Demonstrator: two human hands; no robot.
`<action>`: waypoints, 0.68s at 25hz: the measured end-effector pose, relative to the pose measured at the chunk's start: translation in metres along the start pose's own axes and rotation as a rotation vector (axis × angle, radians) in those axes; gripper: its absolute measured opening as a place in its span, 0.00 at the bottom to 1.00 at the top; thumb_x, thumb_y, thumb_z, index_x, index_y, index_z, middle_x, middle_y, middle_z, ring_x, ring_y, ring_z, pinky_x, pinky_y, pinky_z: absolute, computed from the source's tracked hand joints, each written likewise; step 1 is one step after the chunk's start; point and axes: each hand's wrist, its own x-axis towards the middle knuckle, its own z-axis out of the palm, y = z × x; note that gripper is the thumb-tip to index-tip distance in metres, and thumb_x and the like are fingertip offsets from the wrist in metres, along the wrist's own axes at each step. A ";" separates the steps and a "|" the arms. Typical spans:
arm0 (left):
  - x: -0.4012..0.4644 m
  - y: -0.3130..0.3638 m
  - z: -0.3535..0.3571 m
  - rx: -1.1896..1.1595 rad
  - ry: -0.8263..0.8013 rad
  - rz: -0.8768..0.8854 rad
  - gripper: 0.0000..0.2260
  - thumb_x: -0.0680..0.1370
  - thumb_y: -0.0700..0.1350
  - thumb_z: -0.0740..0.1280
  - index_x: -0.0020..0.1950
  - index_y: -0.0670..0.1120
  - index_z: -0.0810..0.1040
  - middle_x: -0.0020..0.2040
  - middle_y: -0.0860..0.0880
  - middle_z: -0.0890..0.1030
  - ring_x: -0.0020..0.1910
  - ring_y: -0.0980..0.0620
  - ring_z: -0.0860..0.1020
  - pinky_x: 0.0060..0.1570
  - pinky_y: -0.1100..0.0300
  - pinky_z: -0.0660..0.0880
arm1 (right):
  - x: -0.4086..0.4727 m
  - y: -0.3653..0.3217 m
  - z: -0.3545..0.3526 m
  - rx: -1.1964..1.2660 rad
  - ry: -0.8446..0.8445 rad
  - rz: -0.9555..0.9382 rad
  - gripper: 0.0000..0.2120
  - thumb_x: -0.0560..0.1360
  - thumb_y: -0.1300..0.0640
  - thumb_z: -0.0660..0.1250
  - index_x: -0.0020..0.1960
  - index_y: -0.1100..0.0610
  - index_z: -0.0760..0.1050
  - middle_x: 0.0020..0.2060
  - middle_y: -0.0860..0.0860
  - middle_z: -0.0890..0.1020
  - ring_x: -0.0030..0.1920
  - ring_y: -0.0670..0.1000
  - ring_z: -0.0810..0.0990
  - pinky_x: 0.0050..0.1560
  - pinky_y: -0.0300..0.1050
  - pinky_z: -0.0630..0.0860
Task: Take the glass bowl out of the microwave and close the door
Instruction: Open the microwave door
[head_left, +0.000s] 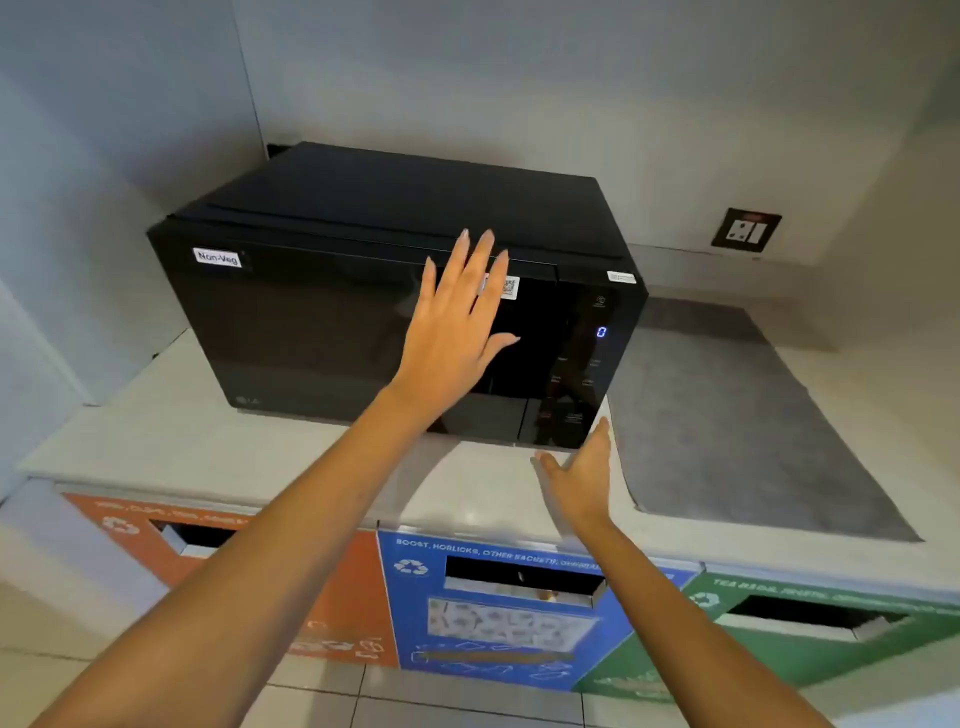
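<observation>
Here, microwave door shut, interior hidden, hands open.

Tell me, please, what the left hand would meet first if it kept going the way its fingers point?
Probably the microwave door: the open left hand is spread flat before the dark glass, fingers angled up towards its top edge. Whether it already touches is unclear.

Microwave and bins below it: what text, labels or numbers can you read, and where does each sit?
"Non-Veg": white sticker on the microwave door, top left.
"LG": logo at the door's bottom left.
"0": blue display on the control panel.
"BOOST, HORLICKS, OTHER SACHETS": blue bin.
QR sticker, white corner label, panel buttons, orange bin and green bin text: too blurred to read.
</observation>
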 end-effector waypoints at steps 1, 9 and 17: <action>0.012 0.003 0.001 0.045 -0.030 0.013 0.38 0.75 0.61 0.64 0.76 0.40 0.59 0.76 0.39 0.62 0.76 0.39 0.58 0.71 0.40 0.56 | 0.007 -0.001 0.003 0.051 -0.002 0.010 0.44 0.71 0.55 0.73 0.76 0.52 0.47 0.75 0.53 0.61 0.73 0.57 0.63 0.72 0.52 0.63; 0.032 0.002 0.011 -0.014 -0.014 0.040 0.32 0.71 0.62 0.69 0.68 0.44 0.74 0.68 0.47 0.76 0.68 0.47 0.73 0.69 0.47 0.65 | 0.030 0.005 0.022 0.198 0.089 0.134 0.36 0.68 0.55 0.75 0.69 0.52 0.58 0.64 0.55 0.74 0.62 0.59 0.76 0.61 0.55 0.76; 0.024 0.004 -0.001 -0.042 0.003 0.053 0.32 0.69 0.61 0.71 0.66 0.44 0.76 0.65 0.46 0.79 0.65 0.45 0.77 0.64 0.49 0.70 | 0.032 0.001 0.025 0.161 0.087 0.162 0.34 0.68 0.53 0.75 0.67 0.51 0.59 0.62 0.55 0.75 0.60 0.59 0.78 0.59 0.54 0.78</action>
